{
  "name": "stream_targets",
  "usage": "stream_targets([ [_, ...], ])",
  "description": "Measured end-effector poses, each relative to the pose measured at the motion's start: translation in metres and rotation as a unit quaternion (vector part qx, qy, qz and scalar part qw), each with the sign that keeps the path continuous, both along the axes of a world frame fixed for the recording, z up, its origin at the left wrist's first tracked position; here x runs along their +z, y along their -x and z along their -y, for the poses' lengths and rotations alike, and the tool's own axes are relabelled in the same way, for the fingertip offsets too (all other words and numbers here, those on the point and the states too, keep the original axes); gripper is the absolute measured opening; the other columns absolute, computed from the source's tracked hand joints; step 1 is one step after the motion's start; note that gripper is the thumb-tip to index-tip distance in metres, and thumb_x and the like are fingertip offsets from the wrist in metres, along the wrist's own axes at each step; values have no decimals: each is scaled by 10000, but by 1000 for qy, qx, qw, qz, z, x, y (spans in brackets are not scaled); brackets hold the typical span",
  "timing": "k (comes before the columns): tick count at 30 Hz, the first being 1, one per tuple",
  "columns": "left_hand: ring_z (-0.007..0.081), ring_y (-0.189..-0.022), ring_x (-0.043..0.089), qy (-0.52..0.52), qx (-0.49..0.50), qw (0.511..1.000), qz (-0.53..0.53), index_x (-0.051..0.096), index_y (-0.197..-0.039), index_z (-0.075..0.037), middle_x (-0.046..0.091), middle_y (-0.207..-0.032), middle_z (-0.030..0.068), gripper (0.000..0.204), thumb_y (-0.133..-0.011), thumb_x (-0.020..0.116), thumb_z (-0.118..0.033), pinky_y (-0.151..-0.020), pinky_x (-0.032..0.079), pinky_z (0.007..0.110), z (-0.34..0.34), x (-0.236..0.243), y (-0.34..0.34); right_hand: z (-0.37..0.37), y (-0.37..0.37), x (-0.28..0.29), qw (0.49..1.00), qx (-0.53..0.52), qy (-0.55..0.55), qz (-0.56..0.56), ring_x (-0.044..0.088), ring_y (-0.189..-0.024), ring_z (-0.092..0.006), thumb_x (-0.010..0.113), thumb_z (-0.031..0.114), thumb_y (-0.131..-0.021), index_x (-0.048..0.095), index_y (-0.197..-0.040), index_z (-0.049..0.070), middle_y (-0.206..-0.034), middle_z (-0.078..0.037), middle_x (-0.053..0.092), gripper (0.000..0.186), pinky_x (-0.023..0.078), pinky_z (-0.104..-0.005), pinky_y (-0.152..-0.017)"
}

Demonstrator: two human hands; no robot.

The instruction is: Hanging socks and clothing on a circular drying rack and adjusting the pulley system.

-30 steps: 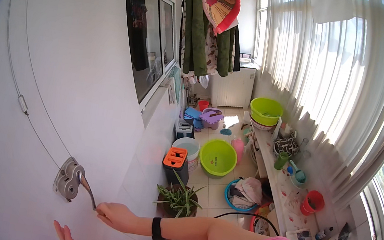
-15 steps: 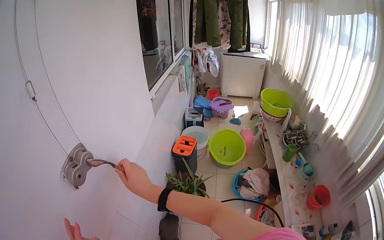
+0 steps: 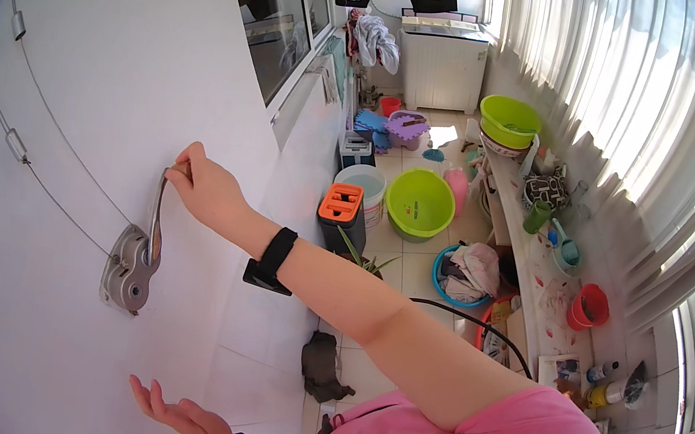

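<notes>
A grey metal hand-crank winder [image 3: 127, 272] is fixed to the white wall on the left, with two thin steel cables running up from it. Its crank handle [image 3: 157, 211] points upward, and my right hand [image 3: 212, 190] grips the handle's top end between thumb and fingers. My right arm, in a pink sleeve and with a black band at the wrist, reaches across from the lower right. Lower down, my left hand [image 3: 187, 420] hovers near the wall below the winder, fingers spread and touching nothing.
A sliding window [image 3: 278, 18] is set in the wall. Along the narrow floor stand a dark bin with an orange lid [image 3: 341, 204], a white bucket [image 3: 364, 180], a green basin [image 3: 421, 205] and a blue basin with clothes [image 3: 467, 273]. A cluttered shelf [image 3: 528, 271] runs along the right.
My right hand has swung the crank handle from pointing right to pointing upward. The view has tilted down slightly, and more of my left hand and wrist shows.
</notes>
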State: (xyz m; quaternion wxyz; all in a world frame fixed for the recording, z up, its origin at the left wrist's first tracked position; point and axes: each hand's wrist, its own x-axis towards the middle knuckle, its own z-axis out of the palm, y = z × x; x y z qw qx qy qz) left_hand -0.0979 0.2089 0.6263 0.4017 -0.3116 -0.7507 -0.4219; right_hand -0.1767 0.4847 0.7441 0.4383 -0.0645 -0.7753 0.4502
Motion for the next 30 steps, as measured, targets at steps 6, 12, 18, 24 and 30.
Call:
stream_targets([
  [6, 350, -1337, 303, 35, 35, 996, 73, 398, -1273, 48, 278, -1469, 205, 363, -987, 354, -172, -1079, 276, 457, 32, -17, -5, 32, -22, -122, 997, 18, 2, 81, 586, -710, -338, 547, 179, -924, 397, -1007, 28, -787, -138, 611, 229, 458, -405, -635],
  [12, 349, -1332, 315, 52, 23, 997, 43, 404, -1270, 48, 277, -1469, 208, 358, -982, 348, -156, -1076, 283, 453, 31, -16, -5, 119, -64, -130, 987, 133, -60, 75, 574, -764, -345, 583, 161, -886, 449, -939, 37, -814, -135, 592, 189, 448, -429, -659],
  [18, 347, -1324, 334, 0, -8, 996, -92, 391, -1293, 25, 283, -1463, 221, 363, -976, 340, -144, -1079, 280, 460, 3, -5, 8, 153, -62, -62, 959, 141, -238, -56, 554, -704, -277, 643, 167, -812, 470, -861, 30, -737, -107, 539, 226, 439, -388, -649],
  [24, 345, -1306, 359, 26, -1, 994, -108, 400, -1281, 14, 325, -1438, 210, 372, -1019, 331, -241, -1061, 313, 455, -10, 9, 10, 104, -42, 44, 967, 23, -249, -44, 559, -679, -269, 569, 210, -889, 494, -956, -36, -727, -115, 568, 266, 423, -364, -617],
  [30, 328, -1295, 370, 53, 42, 998, -10, 409, -1271, 27, 309, -1449, 186, 376, -1022, 331, -243, -1036, 364, 425, 20, -22, 1, 21, 12, 17, 998, -13, 3, -66, 605, -673, -302, 573, 120, -874, 454, -918, -21, -719, -131, 609, 190, 468, -387, -601],
])
